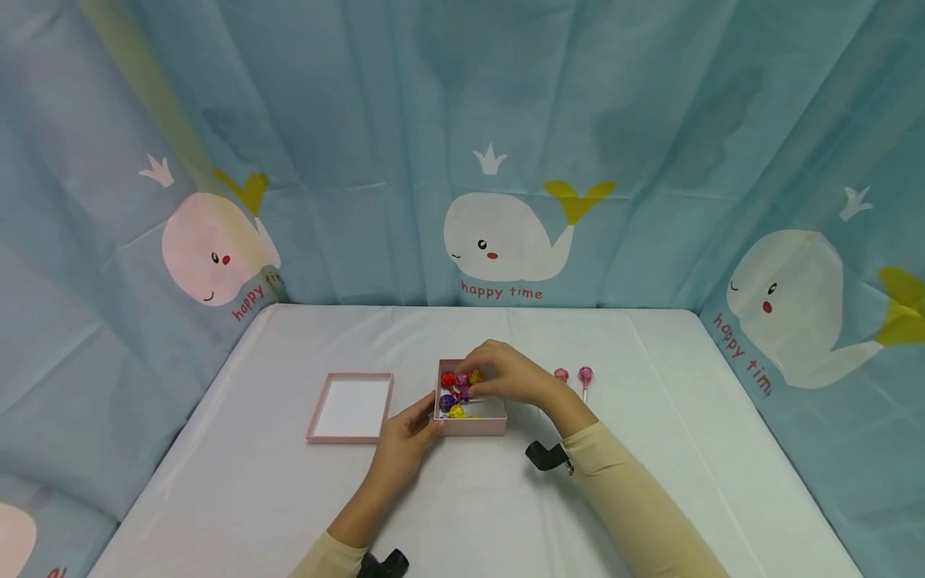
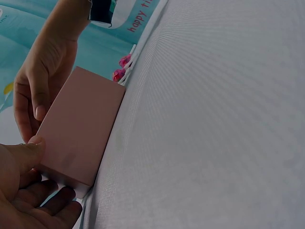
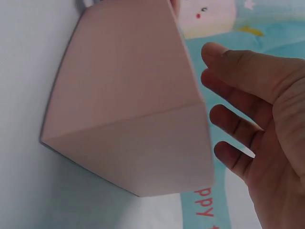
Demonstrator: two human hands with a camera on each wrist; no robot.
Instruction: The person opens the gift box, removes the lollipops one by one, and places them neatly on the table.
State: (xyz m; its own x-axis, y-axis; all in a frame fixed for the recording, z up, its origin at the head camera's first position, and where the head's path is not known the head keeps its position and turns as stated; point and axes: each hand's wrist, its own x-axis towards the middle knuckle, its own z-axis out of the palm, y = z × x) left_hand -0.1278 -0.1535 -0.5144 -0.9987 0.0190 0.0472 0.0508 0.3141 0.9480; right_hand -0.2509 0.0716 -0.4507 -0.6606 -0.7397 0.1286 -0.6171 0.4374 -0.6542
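Note:
A pink open box (image 1: pixel 473 427) stands on the table with several wrapped lollipops (image 1: pixel 448 403) inside, red, purple and yellow. My left hand (image 1: pixel 401 441) holds the box at its near left corner, thumb against the front and fingers along the left side. Over the box reaches my right hand (image 1: pixel 506 373), its fingers pointing down among the lollipops. In the right wrist view the right hand (image 3: pixel 257 105) has its thumb and fingers spread apart beside the box rim, and nothing shows between them. The box wall (image 2: pixel 81 129) hides the lollipops inside from both wrist views.
Left of the box lies its shallow pink-edged lid (image 1: pixel 386 401), white inside up. Two pink lollipops (image 1: pixel 585 375) lie on the white tablecloth (image 1: pixel 650 449) to the right, partly behind the right forearm. A blue whale-print curtain (image 1: pixel 376 241) encloses the table.

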